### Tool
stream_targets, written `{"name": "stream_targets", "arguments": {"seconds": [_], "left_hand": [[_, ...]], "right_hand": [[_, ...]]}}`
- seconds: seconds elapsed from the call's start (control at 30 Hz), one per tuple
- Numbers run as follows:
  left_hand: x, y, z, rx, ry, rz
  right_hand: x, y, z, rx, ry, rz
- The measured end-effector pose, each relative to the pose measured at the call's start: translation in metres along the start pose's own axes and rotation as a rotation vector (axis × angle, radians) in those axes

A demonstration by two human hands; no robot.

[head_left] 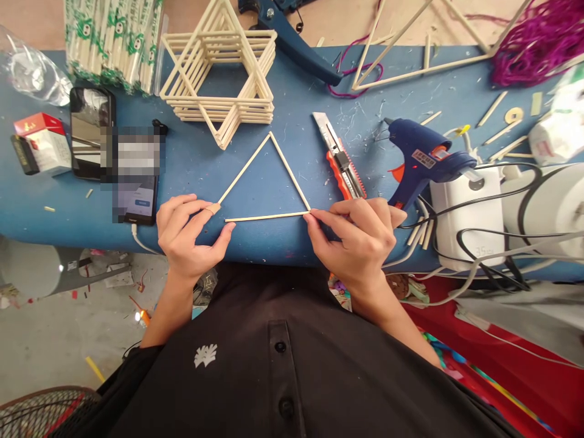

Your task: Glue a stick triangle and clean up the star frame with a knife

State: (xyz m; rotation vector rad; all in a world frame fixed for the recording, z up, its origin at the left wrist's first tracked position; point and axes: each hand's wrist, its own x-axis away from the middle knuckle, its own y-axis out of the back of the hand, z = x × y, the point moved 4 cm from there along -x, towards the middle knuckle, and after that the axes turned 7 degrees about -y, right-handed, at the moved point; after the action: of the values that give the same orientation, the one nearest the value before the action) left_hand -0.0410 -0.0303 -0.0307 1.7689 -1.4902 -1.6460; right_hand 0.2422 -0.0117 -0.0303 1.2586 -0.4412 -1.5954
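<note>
On the blue tabletop [191, 164], in the head view, a stick triangle [290, 172] is laid out: 2 corners look joined, 1 left gapped. The right corner's pinched by the right hand [353, 234]; both gap ends are met by the narrowly parted left hand [189, 228], grip can't be told. Sticks are packed in green-printed wrappers [109, 42]; the red-white box [50, 143]'s contents can't be seen.

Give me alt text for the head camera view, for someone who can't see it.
A right hand pinches one corner of a thin-stick triangle, its left corner open beside the left hand, on a blue work surface. Beyond stands a layered stick star; a box cutter and glue gun lie to the right.
</note>
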Motion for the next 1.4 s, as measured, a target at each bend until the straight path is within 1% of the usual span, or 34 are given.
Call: {"name": "stream_targets", "arguments": {"seconds": [0.13, 0.17, 0.27, 0.37, 0.43, 0.57, 0.7, 0.83, 0.9, 0.97, 1.07, 1.23, 1.33, 1.4], "left_hand": [[0.0, -0.002, 0.002, -0.014, 0.067, 0.081], [0.0, -0.003, 0.002, -0.017, 0.063, 0.09], [0.001, -0.004, 0.0, -0.022, -0.012, 0.084], [0.003, -0.006, -0.003, -0.055, -0.069, 0.086], [0.003, -0.008, -0.004, -0.084, -0.074, 0.096], [0.002, -0.009, -0.006, -0.099, -0.074, 0.089], [0.002, -0.01, -0.006, -0.106, -0.044, 0.104], [0.001, -0.008, -0.008, -0.059, -0.08, 0.065], [0.001, -0.007, -0.007, -0.036, -0.049, 0.083], [0.0, -0.005, -0.004, -0.023, -0.002, 0.097], [-0.001, 0.0, -0.001, -0.03, 0.039, 0.075], [0.0, 0.005, 0.0, -0.02, 0.025, 0.017], [0.001, 0.002, 0.002, -0.074, 0.079, 0.026], [0.001, 0.0, 0.002, -0.08, 0.089, 0.037]], "right_hand": [[0.003, -0.003, -0.004, -0.016, -0.041, 0.03], [0.004, -0.003, -0.004, -0.028, -0.047, 0.03], [0.005, -0.003, -0.005, -0.036, -0.048, 0.023], [0.004, -0.003, -0.003, -0.027, -0.014, 0.065], [0.003, -0.004, 0.0, -0.028, 0.029, 0.092], [0.0, -0.002, 0.004, -0.008, 0.098, 0.053], [-0.001, -0.003, 0.005, -0.01, 0.096, 0.046], [0.0, -0.003, 0.005, -0.019, 0.093, 0.059], [0.0, -0.001, 0.003, -0.017, 0.068, 0.057], [0.0, 0.002, 0.002, -0.024, 0.06, 0.007], [0.0, 0.006, 0.001, -0.014, 0.075, -0.062], [-0.001, 0.004, 0.001, -0.019, 0.066, -0.059], [-0.001, 0.003, 0.0, -0.018, 0.057, -0.063], [-0.001, 0.002, 0.0, -0.018, 0.056, -0.056]]}}
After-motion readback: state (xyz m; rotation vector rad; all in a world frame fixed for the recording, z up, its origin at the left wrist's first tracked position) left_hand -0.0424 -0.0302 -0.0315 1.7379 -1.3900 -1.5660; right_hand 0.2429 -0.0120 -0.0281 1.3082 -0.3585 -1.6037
